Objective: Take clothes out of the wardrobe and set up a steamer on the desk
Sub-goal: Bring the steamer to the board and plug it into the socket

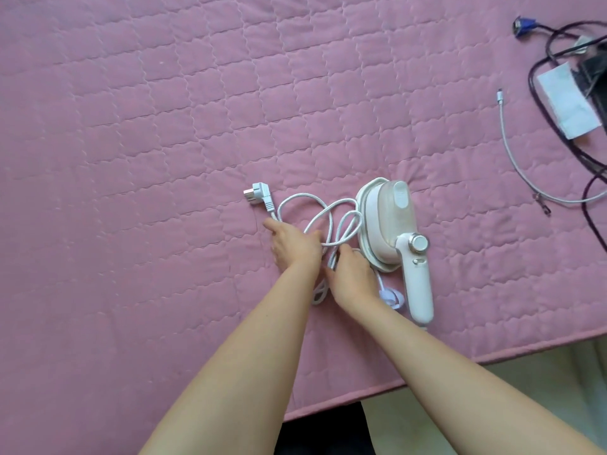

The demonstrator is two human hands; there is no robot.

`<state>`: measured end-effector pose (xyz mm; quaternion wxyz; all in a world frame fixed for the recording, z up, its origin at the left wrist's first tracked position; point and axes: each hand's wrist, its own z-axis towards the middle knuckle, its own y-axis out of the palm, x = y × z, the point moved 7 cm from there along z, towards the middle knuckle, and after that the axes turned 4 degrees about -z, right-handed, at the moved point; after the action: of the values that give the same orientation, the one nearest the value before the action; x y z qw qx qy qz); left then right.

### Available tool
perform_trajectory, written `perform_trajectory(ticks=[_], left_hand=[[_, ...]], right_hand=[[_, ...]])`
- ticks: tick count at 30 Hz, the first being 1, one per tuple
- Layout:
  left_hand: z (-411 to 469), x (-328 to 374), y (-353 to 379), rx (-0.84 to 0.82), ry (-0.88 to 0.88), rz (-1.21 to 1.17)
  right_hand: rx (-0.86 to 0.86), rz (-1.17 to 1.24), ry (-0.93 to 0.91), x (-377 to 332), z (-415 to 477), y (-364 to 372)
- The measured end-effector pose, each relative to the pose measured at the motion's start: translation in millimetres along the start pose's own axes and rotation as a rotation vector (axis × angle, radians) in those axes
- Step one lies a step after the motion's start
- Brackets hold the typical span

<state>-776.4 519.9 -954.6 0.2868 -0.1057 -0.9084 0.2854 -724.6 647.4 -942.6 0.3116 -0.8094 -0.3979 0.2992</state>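
Seemingly flat and palm-down, the left hand point(294, 246) presses the cord point(329, 221); the right hand point(353, 274) hunches over its loops beside the steamer point(391, 221), grip hidden.

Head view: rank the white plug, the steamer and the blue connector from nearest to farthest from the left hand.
1. White plug, just up and left of the left hand.
2. Steamer, lying to the hand's right.
3. Blue connector, far off at the top right.
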Motion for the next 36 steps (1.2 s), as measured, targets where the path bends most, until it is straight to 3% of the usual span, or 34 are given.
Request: perform_trajectory(ticks=[6,9,15,18,26,31,36], left_hand=[[12.4,-18.6,-21.0,-0.006,0.121,-0.119],[14.6,-32.8,-27.9,-0.092,0.122,-0.224],[-4.9,-51.0,-48.9,-0.153,0.171,-0.227],[-17.0,-63.1,-60.0,-0.115,0.171,-0.157],[-39.5,-65.3,-66.7,-0.121,0.303,-0.006],[-42.6,-62.7,-27.3,-0.409,0.092,-0.194],[-58.1,-52.9,-5.9,-0.445,-0.060,-0.277]], right_hand=[[0.073,0.582,0.288,20.7,-9.1,12.7],[0.041,0.704,0.333,21.6,-14.8,19.0],[-0.013,0.530,0.269,19.2,-39.5,16.4],[-0.097,0.435,0.128,2.1,-66.7,30.4],[0.108,0.542,0.126,0.5,-84.5,23.0],[0.170,0.542,0.021,0.1,-82.4,15.6],[0.169,0.391,-0.068,8.5,-81.9,10.1]])
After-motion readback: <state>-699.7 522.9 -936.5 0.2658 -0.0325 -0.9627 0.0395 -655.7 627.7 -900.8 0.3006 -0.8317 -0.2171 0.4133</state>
